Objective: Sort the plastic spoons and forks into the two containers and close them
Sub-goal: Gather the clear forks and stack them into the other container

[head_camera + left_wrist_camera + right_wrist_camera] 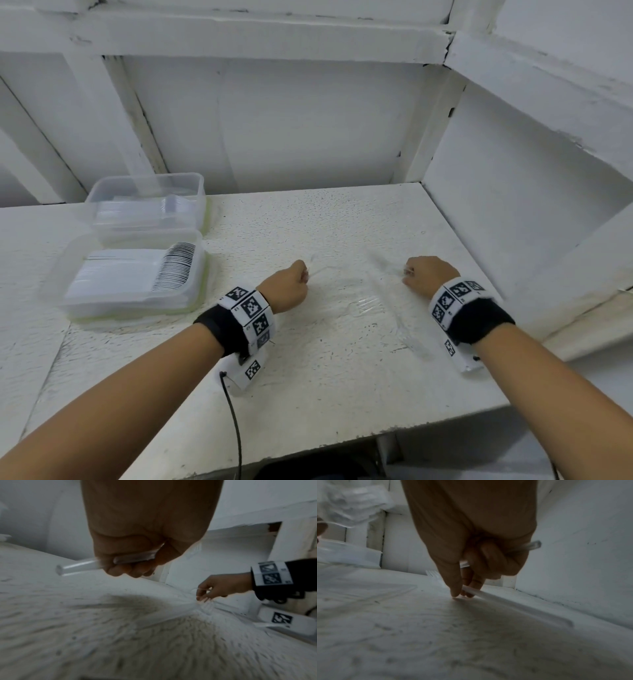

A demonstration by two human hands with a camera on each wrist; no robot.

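Two clear containers stand open at the left. The far container (pixel 147 202) and the near container (pixel 137 274) each hold a stack of clear utensils. My left hand (pixel 303 275) is a fist round the handle of a clear utensil (pixel 77 568); its head is hidden. My right hand (pixel 409 274) keeps one clear handle (pixel 527 546) in its curled fingers. The right hand's thumb and fingertips (pixel 455 592) pinch the handle of a clear fork (pixel 505 601) lying on the table. More clear forks (pixel 368 303) lie between my hands.
The white, cracked table (pixel 308 377) ends at a front edge near my forearms. White walls close it at the back and right (pixel 513 205). Another clear fork (pixel 414 339) lies by my right wrist. A black cable (pixel 236 428) hangs from my left wristband.
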